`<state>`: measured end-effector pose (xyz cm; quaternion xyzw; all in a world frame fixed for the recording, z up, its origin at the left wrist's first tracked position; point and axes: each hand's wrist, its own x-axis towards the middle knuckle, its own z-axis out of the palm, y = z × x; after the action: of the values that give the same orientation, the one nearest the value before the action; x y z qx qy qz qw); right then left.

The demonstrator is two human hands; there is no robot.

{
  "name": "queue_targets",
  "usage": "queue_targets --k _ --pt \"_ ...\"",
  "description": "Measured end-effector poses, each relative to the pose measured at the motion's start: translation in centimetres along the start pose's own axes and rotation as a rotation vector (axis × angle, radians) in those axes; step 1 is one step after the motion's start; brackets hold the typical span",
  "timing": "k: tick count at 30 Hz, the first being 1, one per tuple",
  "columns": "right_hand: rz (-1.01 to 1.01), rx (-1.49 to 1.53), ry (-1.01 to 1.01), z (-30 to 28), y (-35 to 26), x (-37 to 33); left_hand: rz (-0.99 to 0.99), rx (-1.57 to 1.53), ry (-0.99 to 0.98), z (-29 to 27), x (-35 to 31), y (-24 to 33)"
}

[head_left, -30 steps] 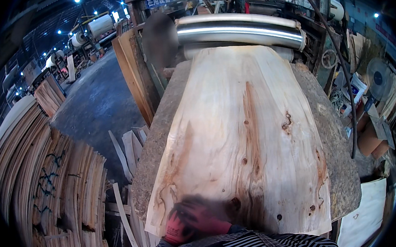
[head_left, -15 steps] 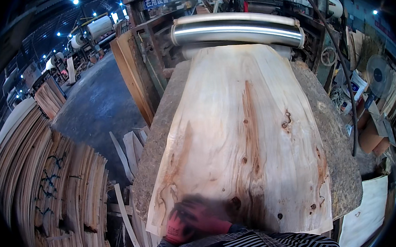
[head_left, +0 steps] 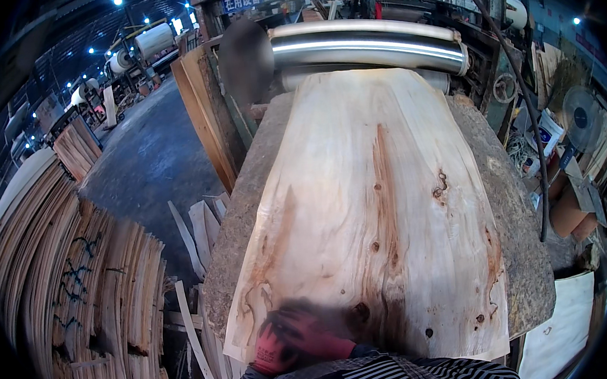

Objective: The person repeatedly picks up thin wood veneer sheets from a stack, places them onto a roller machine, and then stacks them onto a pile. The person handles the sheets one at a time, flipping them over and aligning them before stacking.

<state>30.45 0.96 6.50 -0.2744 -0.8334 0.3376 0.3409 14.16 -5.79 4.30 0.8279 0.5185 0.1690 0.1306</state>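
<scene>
My left hand (head_left: pixel 271 355) and right hand (head_left: pixel 319 337) meet, finger closure indiscernible; beyond them, veneer (head_left: pixel 338 187) lies spread, mostly short of the roller (head_left: pixel 371 49).

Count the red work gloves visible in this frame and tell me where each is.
2. The left-hand glove and right-hand glove overlap in view over the near-left part of the pale wood sheet. Others may be hidden.

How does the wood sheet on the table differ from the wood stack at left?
The wood sheet is one broad piece lying flat; the wood stack is many layers bunched together. The wood sheet shows brown streaks and knots; the wood stack carries blue-green scrawls. Both show brown tones.
</scene>
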Motion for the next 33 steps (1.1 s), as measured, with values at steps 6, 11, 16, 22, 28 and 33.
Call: queue_targets --k 6,11,16,22,28,33 --pt "-0.019 -0.002 0.046 0.01 -0.06 -0.07 0.013 0.005 0.020 0.14 -0.23 -0.18" --pt "-0.010 0.001 0.031 -0.47 -0.59 0.15 0.012 -0.012 0.029 0.13 -0.20 -0.22" --pt "-0.009 0.012 0.034 -0.36 -0.39 0.11 0.035 -0.012 0.055 0.02 -0.03 -0.05" --pt "-0.017 0.002 0.034 -0.13 -0.30 0.07 0.032 0.000 0.074 0.01 -0.13 0.05" --pt "-0.027 0.018 0.067 0.04 -0.16 0.10 0.016 -0.028 0.078 0.06 -0.02 0.15" --pt "-0.068 -0.015 0.084 -0.08 -0.17 0.12 0.006 -0.033 0.077 -0.01 -0.08 0.25"
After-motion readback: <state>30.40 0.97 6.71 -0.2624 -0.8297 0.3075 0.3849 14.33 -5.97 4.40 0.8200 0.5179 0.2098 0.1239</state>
